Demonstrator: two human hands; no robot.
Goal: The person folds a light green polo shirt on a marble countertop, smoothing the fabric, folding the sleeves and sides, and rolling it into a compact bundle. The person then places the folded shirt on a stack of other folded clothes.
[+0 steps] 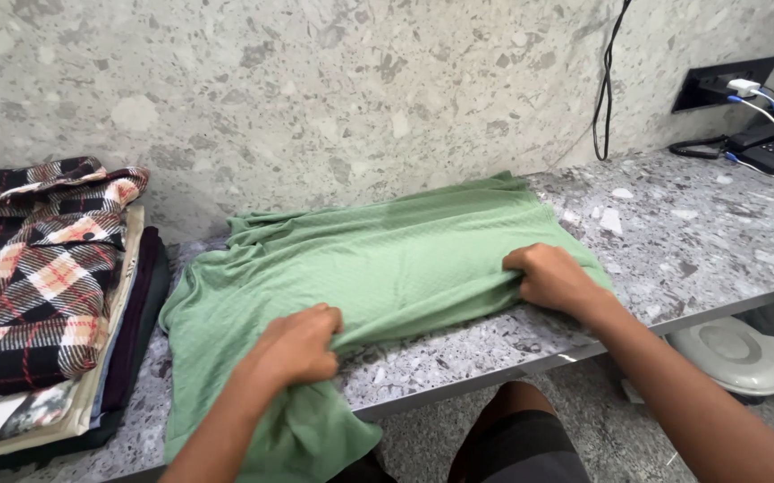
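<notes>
Head view: green shirt (387,259) lies spread across the stone desk (700,241) at frame centre, lower left part hanging over the edge. Left hand (297,344) and right hand (548,277) both pinch its near edge. Fold looks barely begun; a stack of folded clothes (38,295) sits at the left.

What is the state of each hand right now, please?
Left hand: closed, gripping the near edge of the green shirt.
Right hand: closed, gripping the same shirt's edge near the counter front.
</notes>
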